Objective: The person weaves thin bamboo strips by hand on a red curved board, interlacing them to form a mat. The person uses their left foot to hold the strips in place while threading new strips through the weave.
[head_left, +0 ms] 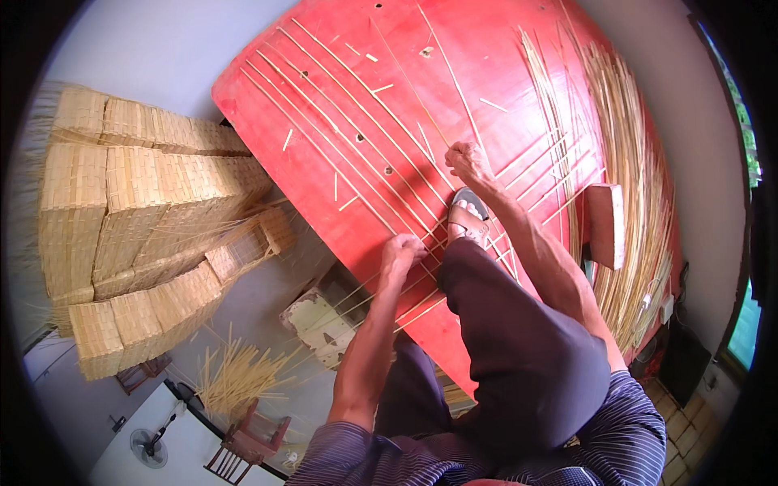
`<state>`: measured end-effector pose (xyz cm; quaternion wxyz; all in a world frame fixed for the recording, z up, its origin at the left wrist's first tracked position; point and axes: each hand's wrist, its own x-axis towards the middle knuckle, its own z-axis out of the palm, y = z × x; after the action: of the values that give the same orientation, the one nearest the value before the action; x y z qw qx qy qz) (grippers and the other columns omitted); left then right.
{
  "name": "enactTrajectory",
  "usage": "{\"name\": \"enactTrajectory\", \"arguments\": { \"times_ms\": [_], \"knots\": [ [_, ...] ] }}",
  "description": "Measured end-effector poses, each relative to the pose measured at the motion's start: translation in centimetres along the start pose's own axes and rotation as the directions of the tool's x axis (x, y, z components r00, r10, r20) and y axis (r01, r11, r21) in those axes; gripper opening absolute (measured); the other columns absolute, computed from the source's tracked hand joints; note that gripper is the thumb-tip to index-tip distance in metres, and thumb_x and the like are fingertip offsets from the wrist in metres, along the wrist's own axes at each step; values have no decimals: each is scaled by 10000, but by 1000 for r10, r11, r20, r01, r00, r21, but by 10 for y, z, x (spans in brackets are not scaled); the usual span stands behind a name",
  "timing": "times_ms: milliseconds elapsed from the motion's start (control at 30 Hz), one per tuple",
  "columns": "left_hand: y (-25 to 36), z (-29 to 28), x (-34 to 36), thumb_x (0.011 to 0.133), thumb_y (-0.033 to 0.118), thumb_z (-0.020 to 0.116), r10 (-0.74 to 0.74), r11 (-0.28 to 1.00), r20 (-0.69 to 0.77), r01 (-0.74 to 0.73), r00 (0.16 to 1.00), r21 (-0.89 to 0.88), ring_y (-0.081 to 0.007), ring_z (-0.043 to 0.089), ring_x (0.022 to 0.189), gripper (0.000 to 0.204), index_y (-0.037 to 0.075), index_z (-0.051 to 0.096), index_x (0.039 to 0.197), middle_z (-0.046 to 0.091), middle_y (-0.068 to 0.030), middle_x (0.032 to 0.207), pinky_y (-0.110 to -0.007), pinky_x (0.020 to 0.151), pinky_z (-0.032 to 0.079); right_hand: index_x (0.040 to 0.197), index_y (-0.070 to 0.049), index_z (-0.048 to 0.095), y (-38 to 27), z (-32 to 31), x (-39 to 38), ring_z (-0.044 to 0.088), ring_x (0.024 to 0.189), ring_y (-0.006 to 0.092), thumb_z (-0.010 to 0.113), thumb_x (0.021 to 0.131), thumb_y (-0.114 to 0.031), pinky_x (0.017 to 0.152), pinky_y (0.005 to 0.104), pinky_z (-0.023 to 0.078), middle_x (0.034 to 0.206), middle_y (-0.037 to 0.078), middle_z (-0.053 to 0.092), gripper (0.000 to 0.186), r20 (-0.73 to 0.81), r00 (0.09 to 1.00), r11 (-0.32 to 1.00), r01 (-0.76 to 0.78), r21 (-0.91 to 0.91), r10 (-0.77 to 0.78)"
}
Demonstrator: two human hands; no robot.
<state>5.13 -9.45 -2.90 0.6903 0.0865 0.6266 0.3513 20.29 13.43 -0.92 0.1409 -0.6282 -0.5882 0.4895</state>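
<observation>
Thin, pale bamboo strips [320, 95] lie across a large red board [494, 61], several side by side and crossed by others in a loose grid. My left hand [403, 253] is low over the crossing, its fingers closed around a strip. Farther up and to the right, my right hand [468, 160] is curled shut at the end of a thin strip running toward the far edge. My sandalled foot [468, 220] presses on the grid between the hands. The fingertips of both hands are partly hidden.
A thick bundle of long strips [628, 146] lies along the board's right side, beside a reddish block [605, 225]. Stacked woven bamboo baskets [154, 186] stand at the left. Below are cut strips [235, 377], a wooden chair [250, 441] and a fan [149, 447].
</observation>
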Motion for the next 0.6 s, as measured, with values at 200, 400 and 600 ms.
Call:
{"name": "enactTrajectory", "arguments": {
  "times_ms": [200,400,600],
  "knots": [
    [63,-42,26,909,212,661,153,934,-416,-269,896,-237,-333,581,1139,500,-39,467,1295,576,-180,1197,-471,1003,452,822,24,682,1,46,11,651,851,444,481,842,-164,788,506,516,842,282,658,276,-54,998,986,30,-162,-39],
    [95,-33,35,906,313,678,20,894,-310,-156,951,-421,-355,549,1197,651,2,409,1412,495,-233,1371,-444,914,443,846,28,669,25,45,26,643,865,450,509,855,-193,764,504,517,858,283,652,274,69,995,995,81,-60,-77],
    [97,-51,39,899,349,686,32,972,-300,-100,953,-214,-216,588,1030,525,85,515,1320,613,-112,1210,-379,792,435,830,14,653,-5,39,20,641,836,453,546,867,-210,723,509,512,850,270,647,251,184,978,981,128,-148,-100]
  ]
}}
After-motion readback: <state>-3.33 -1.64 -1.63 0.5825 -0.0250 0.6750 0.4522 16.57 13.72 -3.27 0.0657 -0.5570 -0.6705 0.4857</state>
